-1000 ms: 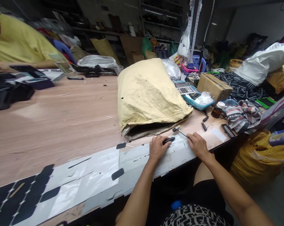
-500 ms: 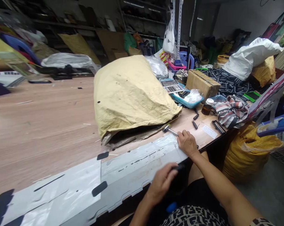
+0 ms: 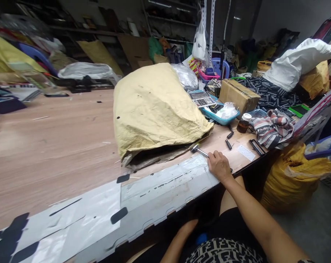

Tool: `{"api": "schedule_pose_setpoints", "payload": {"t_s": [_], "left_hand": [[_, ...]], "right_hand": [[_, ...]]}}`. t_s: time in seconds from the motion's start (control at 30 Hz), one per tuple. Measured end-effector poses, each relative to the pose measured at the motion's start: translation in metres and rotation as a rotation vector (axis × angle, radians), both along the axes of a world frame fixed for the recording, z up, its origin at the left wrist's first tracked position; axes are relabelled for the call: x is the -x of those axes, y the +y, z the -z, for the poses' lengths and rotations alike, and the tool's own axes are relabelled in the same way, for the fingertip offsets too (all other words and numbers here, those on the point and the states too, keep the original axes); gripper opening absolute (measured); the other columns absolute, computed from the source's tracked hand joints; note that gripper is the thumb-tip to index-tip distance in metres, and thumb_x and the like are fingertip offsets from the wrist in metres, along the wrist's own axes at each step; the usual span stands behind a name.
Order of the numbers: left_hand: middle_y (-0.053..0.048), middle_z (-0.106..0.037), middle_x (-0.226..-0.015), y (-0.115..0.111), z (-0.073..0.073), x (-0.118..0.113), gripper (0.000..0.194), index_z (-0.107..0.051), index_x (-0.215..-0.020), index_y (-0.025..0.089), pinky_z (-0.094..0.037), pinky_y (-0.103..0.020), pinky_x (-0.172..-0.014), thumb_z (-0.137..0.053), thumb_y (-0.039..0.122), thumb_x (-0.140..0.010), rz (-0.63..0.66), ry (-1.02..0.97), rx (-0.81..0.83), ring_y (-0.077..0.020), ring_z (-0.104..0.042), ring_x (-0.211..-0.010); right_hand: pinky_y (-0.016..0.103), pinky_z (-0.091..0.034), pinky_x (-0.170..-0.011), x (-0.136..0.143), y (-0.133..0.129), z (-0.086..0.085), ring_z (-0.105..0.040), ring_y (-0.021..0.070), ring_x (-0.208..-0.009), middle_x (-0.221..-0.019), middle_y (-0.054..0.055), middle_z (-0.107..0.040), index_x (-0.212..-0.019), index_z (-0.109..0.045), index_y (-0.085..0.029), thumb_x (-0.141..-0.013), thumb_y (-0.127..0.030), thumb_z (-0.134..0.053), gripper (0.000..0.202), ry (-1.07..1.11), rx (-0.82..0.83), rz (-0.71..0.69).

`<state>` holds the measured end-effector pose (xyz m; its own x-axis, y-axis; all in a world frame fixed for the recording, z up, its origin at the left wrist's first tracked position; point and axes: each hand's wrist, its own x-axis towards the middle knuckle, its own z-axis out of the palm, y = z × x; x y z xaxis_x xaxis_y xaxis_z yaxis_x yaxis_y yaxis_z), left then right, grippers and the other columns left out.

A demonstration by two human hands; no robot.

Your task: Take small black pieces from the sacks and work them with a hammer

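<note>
My right hand (image 3: 219, 166) rests at the table's front edge, its fingers wrapped round the handle of a small hammer (image 3: 195, 148). The hammer lies low over the table, its metal head pointing left. Below the table edge is my left hand (image 3: 189, 227), close to my lap; its fingers are lost in the dark, and whether it holds anything is hidden. A large cream sack (image 3: 157, 109) lies beyond the hammer head, its dark mouth facing me. Along the front edge runs a grey-white sheet (image 3: 165, 186) with dark marks and black patches.
To the right are a brown jar (image 3: 242, 126), a paper slip (image 3: 246, 152), small black parts (image 3: 228, 144) and a striped cloth (image 3: 275, 128). Behind stand a cardboard box (image 3: 238, 95), a calculator (image 3: 201, 98) and a heap of black pieces (image 3: 275, 98). A yellow sack (image 3: 291, 179) stands beside the table.
My left hand, which had a dark object at its fingers near the table edge, has dropped below the edge. My right hand stays on the hammer. The view has shifted slightly left.
</note>
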<state>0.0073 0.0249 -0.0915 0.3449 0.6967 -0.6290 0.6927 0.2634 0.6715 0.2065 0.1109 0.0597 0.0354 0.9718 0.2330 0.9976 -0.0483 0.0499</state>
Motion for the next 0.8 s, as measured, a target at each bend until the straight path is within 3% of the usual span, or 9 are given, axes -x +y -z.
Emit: {"api": "schedule_pose_setpoints", "payload": {"t_s": [0.1, 0.17, 0.23, 0.3, 0.37, 0.47, 0.57, 0.67, 0.8], "left_hand": [[-0.010, -0.065, -0.137, -0.008, -0.033, 0.002, 0.052, -0.064, -0.134, 0.024, -0.037, -0.044, -0.116, -0.062, 0.042, -0.085, 0.174, 0.012, 0.038, -0.0320, -0.051, -0.137], [-0.010, -0.067, -0.134, -0.006, -0.071, 0.005, 0.052, -0.067, -0.132, 0.024, -0.043, -0.041, -0.110, -0.064, 0.045, -0.085, 0.349, -0.165, -0.014, -0.0307, -0.058, -0.128], [-0.007, -0.074, -0.117, 0.010, -0.116, 0.007, 0.046, -0.072, -0.123, 0.025, -0.051, -0.036, -0.094, -0.065, 0.050, -0.085, 0.511, -0.405, -0.020, -0.0253, -0.067, -0.105], [-0.005, -0.075, -0.107, 0.040, -0.155, 0.009, 0.046, -0.072, -0.119, 0.024, -0.054, -0.030, -0.081, -0.062, 0.055, -0.087, 0.460, -0.550, 0.035, -0.0199, -0.068, -0.089], [-0.005, -0.075, -0.095, 0.082, -0.177, 0.009, 0.045, -0.073, -0.111, 0.020, -0.053, -0.030, -0.072, -0.061, 0.056, -0.086, 0.265, -0.547, -0.096, -0.0188, -0.066, -0.077], [-0.007, -0.073, -0.092, 0.151, -0.181, 0.007, 0.036, -0.072, -0.097, 0.018, -0.051, -0.032, -0.075, -0.054, 0.048, -0.090, -0.095, -0.327, -0.511, -0.0219, -0.065, -0.084], [-0.007, -0.070, -0.082, 0.205, -0.173, 0.003, 0.026, -0.070, -0.098, 0.017, -0.049, -0.033, -0.074, -0.058, 0.037, -0.086, -0.261, 0.020, -0.634, -0.0235, -0.065, -0.079], [-0.006, -0.066, -0.074, 0.233, -0.176, 0.001, 0.026, -0.068, -0.101, 0.016, -0.048, -0.034, -0.071, -0.061, 0.035, -0.084, -0.299, 0.128, -0.730, -0.0252, -0.064, -0.075], [-0.007, -0.069, -0.083, 0.253, -0.198, 0.006, 0.024, -0.065, -0.100, 0.016, -0.050, -0.033, -0.076, -0.058, 0.036, -0.088, -0.463, -0.067, -0.945, -0.0231, -0.065, -0.078]], "right_hand": [[0.032, -0.037, -0.074, 0.000, 0.000, 0.001, -0.051, 0.0229, -0.093, -0.104, 0.010, -0.059, -0.112, -0.059, -0.019, -0.102, -0.027, -0.042, 0.022, 0.008, -0.006, -0.011], [0.032, -0.037, -0.074, 0.000, 0.001, 0.001, -0.051, 0.0231, -0.093, -0.104, 0.010, -0.059, -0.113, -0.060, -0.019, -0.101, -0.026, -0.043, 0.022, 0.014, -0.005, -0.015], [0.032, -0.037, -0.074, 0.000, 0.001, 0.001, -0.051, 0.0231, -0.093, -0.103, 0.010, -0.059, -0.112, -0.060, -0.019, -0.101, -0.026, -0.043, 0.022, 0.018, -0.006, -0.017], [0.032, -0.036, -0.075, 0.000, 0.002, 0.001, -0.050, 0.0233, -0.093, -0.102, 0.010, -0.059, -0.111, -0.060, -0.019, -0.101, -0.026, -0.043, 0.021, 0.021, -0.015, -0.018], [0.032, -0.036, -0.075, -0.001, 0.002, 0.001, -0.050, 0.0234, -0.093, -0.101, 0.010, -0.059, -0.108, -0.061, -0.019, -0.101, -0.026, -0.043, 0.021, 0.024, -0.025, -0.021], [0.032, -0.035, -0.075, -0.001, 0.002, 0.001, -0.050, 0.0234, -0.093, -0.100, 0.010, -0.059, -0.108, -0.061, -0.019, -0.101, -0.026, -0.043, 0.020, 0.028, -0.037, -0.028], [0.032, -0.035, -0.074, -0.001, 0.003, 0.002, -0.050, 0.0232, -0.093, -0.099, 0.009, -0.059, -0.109, -0.061, -0.019, -0.101, -0.025, -0.045, 0.019, 0.032, -0.048, -0.031], [0.032, -0.035, -0.074, -0.001, 0.003, 0.002, -0.050, 0.0230, -0.093, -0.099, 0.009, -0.060, -0.108, -0.060, -0.019, -0.100, -0.025, -0.045, 0.018, 0.030, -0.052, -0.026], [0.033, -0.035, -0.073, -0.001, 0.003, 0.002, -0.050, 0.0231, -0.093, -0.100, 0.009, -0.060, -0.107, -0.060, -0.019, -0.101, -0.026, -0.045, 0.018, 0.019, -0.051, -0.030]]}}
